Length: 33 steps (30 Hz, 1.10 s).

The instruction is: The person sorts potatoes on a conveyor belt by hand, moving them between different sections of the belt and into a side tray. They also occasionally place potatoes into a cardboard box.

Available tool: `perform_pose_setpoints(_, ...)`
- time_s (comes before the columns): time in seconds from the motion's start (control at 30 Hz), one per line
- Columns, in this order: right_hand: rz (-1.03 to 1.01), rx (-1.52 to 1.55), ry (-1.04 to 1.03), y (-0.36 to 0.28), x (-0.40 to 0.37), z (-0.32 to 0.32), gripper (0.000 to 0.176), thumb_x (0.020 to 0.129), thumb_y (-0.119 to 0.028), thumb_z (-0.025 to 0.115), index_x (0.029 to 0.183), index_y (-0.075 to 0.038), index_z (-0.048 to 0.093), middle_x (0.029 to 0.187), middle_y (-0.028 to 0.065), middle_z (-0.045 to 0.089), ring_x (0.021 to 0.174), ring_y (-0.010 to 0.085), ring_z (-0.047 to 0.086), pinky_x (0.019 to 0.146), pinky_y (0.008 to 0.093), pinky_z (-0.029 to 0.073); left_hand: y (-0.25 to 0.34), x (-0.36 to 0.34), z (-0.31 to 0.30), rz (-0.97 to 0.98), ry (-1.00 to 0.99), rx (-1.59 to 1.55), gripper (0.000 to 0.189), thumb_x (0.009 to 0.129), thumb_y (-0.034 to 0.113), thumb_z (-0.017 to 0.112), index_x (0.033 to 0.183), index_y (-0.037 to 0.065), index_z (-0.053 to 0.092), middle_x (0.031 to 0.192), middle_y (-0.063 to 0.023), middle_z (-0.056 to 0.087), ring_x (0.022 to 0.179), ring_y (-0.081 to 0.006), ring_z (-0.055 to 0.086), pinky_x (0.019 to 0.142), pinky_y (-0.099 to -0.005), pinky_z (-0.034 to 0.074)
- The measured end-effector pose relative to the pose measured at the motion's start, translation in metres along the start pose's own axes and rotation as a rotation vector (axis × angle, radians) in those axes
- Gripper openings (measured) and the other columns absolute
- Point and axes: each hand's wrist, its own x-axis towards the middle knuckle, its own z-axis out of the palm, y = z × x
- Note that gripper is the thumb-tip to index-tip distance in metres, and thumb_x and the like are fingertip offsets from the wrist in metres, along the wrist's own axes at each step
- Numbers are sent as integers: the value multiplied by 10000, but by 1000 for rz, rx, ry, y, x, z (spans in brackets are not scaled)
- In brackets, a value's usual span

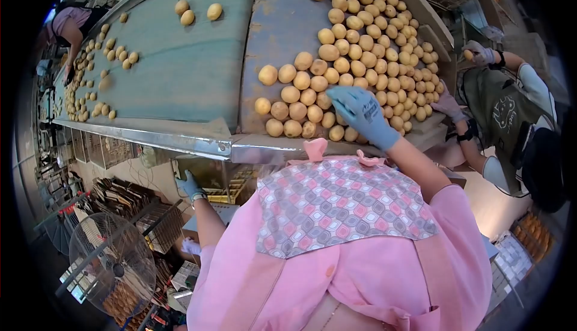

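Many round, yellow-brown potato-like pieces (354, 66) lie crowded on the bare grey surface in front of me. My right hand (363, 112), in a blue-grey glove, rests over the near side of this pile. Its fingers stretch left, flat against the round pieces, and nothing shows gripped in them; their undersides are hidden. My left hand (191, 185), gloved alike, hangs low to the left below the metal edge, beside a yellow crate (231, 191). Its thumb and fingers are apart, and it holds nothing I can see.
A green conveyor belt (180, 72) runs left, carrying scattered pieces. Its metal rim (198, 147) lies in front of me. One person (69, 27) reaches in at far left; another (505, 109) stands right, gloved hands near the pile. A caged fan (111, 265) stands lower left.
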Motion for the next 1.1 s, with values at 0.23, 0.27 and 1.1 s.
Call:
perform_pose_setpoints(0.23,-14,-404,-135,16,119,50,334,927,-186,701,1260,-164,676,1220,71,690,1030,263,690,882,395,549,185,-37,-46,430,459,-161,837,1058,518,597,1610,-51,329,1577,-343,423,1431,-480,454,1183,-550,393)
perform_pose_setpoints(0.27,53,-418,-247,19,125,54,338,923,-206,711,1256,-165,671,1202,70,686,1037,265,688,883,398,548,225,-54,-61,480,448,-249,760,1077,424,599,1603,-58,339,1588,-308,424,1445,-441,451,1195,-527,388)
perform_pose_setpoints(1.1,-507,73,-360,-40,72,-4,481,903,-209,689,1378,-144,641,1259,83,630,1032,279,620,905,445,527,409,-235,-24,1481,-399,-189,433,973,176,677,1388,62,629,1394,-212,605,1304,-423,567,1094,-514,455)
